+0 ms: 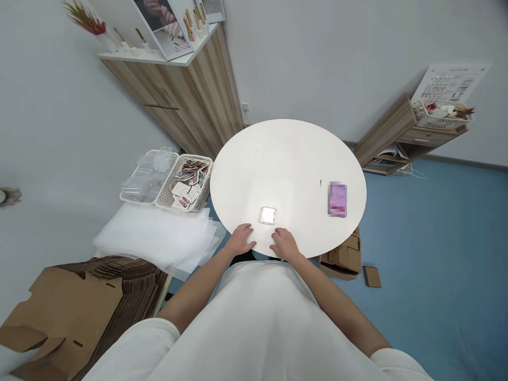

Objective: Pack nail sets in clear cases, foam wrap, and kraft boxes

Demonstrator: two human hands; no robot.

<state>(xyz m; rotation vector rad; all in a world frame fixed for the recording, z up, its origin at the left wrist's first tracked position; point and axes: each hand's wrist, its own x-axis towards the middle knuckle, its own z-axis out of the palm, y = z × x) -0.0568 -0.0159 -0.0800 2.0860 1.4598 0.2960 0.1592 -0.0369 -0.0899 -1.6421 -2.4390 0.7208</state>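
Observation:
Both of my hands rest at the near edge of a round white table [286, 153]. My left hand [239, 241] lies on the tabletop with its fingers apart and holds nothing. Opposite it, my right hand [284, 244] also lies there with fingers spread and bare. Just beyond and between them is a small square clear-edged case [267, 215] with a bright, shiny middle; neither hand touches it. Farther right on the table lies a purple rectangular item [337, 199], blurred out, with a tiny dark brown bit [320, 183] to its left.
Left of the table stand a white basket [160, 198] of cards and a tray of clear plastic [137, 199]. Nearer are white sheets [154, 233] and stacked flat cardboard [75, 307]. Wooden cabinets [170, 87] stand behind; cardboard boxes [345, 256] sit on the floor right.

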